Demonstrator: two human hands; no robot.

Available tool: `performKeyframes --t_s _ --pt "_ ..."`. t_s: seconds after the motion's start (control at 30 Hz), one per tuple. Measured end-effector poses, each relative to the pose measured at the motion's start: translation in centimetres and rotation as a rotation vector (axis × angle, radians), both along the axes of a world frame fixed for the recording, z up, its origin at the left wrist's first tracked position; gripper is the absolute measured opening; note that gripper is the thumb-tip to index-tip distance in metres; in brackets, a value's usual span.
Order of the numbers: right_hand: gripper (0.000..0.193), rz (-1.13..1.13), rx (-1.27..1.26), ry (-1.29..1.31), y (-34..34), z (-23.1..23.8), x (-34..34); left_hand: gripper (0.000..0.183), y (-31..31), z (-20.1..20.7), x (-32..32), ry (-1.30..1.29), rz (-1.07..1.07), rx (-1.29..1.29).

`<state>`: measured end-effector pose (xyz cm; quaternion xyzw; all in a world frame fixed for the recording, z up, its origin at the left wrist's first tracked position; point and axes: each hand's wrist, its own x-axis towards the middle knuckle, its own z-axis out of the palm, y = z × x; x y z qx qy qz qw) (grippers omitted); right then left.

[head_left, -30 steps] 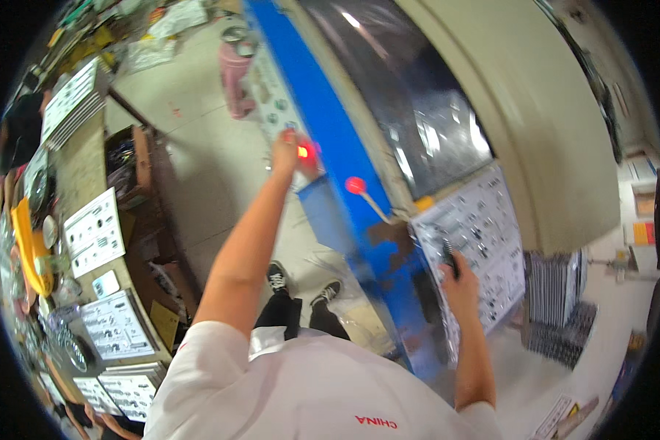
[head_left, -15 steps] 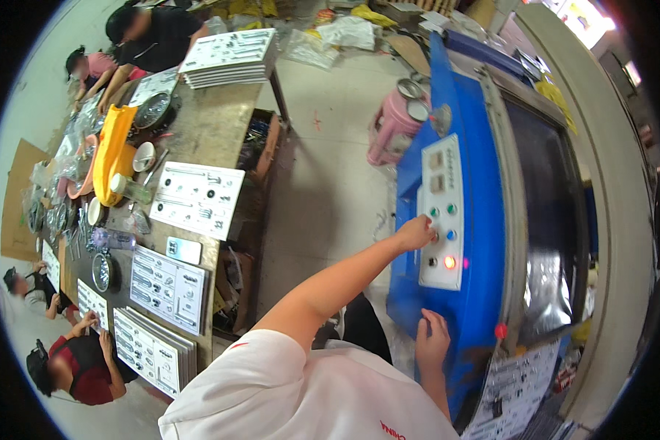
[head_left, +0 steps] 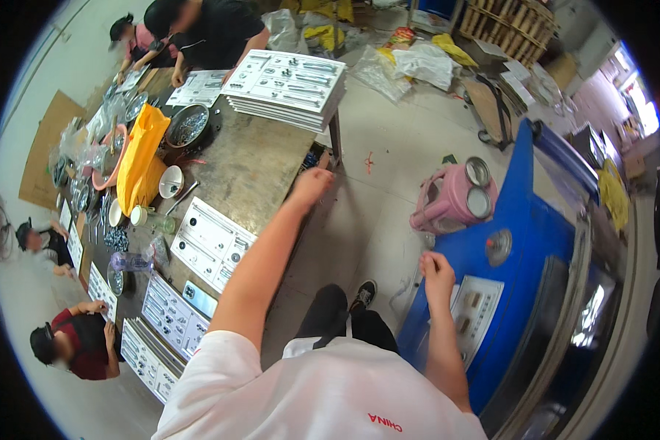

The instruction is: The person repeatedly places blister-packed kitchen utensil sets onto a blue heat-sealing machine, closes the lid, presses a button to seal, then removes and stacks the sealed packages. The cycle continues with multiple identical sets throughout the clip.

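A short red word (head_left: 386,422) stands on the white shirt (head_left: 323,389)

Stool (head_left: 458,191): pink, two round metal pieces (head_left: 478,171) on top
Yellow bag (head_left: 141,158): just beside dark bowl (head_left: 206,138) of small parts (head_left: 189,126)
Phone (head_left: 199,299): camera side up
Clear bags (head_left: 425,64): on floor (head_left: 389,136), yellow sack (head_left: 453,50) alongside
Dolly (head_left: 485,110): wood, black strap (head_left: 503,114)
Cardboard sheet (head_left: 50,150): by left wall (head_left: 37,99)
Co-workers (head_left: 88,348): four, left side

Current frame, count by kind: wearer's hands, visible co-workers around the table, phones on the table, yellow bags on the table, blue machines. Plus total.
Hands: 2 (left hand, right hand)
Co-workers: 4
Phone: 1
Yellow bag: 1
Blue machine: 1
Total: 9
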<state>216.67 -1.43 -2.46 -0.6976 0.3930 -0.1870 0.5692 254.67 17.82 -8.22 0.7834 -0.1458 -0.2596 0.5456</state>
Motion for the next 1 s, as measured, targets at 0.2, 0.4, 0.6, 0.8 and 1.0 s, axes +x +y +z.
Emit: performKeyframes --t_s 0.2,0.4,0.6,0.8,1.0 --pt "0.021 0.252 0.097 -0.058 -3.9 2.6 27.4 0.029 12.3 3.8 25.3 -0.296 0.347 0.11" --pt "0.026 0.088 0.291 -0.08 -4.9 -1.6 53.6 0.035 15.1 3.0 49.9 -0.66 0.479 0.449" --pt "0.031 -0.142 0.334 0.0 -5.6 -6.7 66.3 0.05 10.3 -0.1 62.5 -0.526 0.409 0.41" --pt "0.028 -0.236 0.582 -0.086 -4.6 -5.9 66.1 0.057 8.8 0.1 65.0 -0.198 0.254 0.249" --pt "0.026 -0.298 0.697 -0.187 -3.6 -4.7 66.6 0.046 7.8 2.9 63.1 -0.089 0.285 0.084"
